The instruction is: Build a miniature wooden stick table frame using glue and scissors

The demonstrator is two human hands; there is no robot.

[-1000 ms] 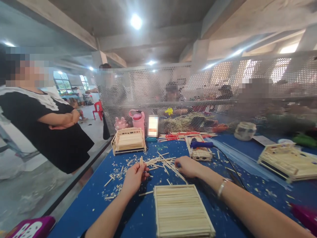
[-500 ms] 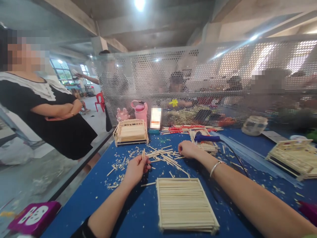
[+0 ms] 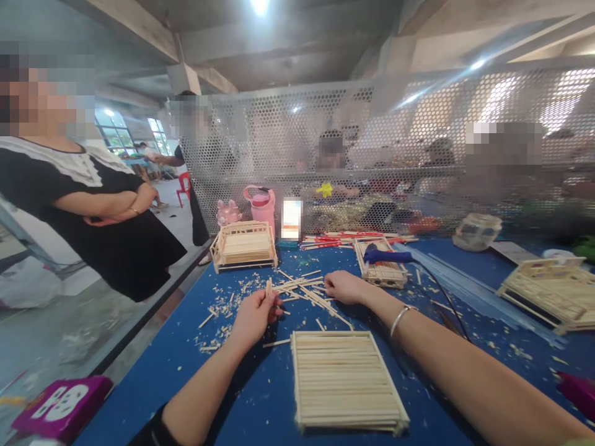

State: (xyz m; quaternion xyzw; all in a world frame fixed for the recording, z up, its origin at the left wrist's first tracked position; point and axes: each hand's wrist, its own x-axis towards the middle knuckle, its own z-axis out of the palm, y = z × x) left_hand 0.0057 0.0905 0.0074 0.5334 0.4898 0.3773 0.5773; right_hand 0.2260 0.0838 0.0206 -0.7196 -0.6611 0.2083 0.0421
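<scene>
My left hand point(image 3: 255, 316) is closed around a few short wooden sticks point(image 3: 269, 286), which stand up between thumb and fingers. Over the right end of a loose pile of wooden sticks point(image 3: 312, 296), my right hand point(image 3: 344, 287) has its fingers curled down; what they grip, if anything, is hidden. A square panel of sticks laid side by side point(image 3: 346, 378) lies on the blue table point(image 3: 251, 396), nearer to me than both hands. A blue glue gun point(image 3: 388, 255) rests on a small stick frame point(image 3: 382, 272) beyond my right wrist.
A stick-built tray with railings point(image 3: 245, 246) stands at the back left, before a pink bottle point(image 3: 263, 207). Another stick structure point(image 3: 551, 288) is at the right, near a clear jar point(image 3: 477, 232). A perforated screen point(image 3: 279, 136) borders the table. A person point(image 3: 93, 204) stands at left, arms folded.
My right hand has shifted slightly left and lower, onto the end of the stick pile. My left hand keeps its sticks in nearly the same place.
</scene>
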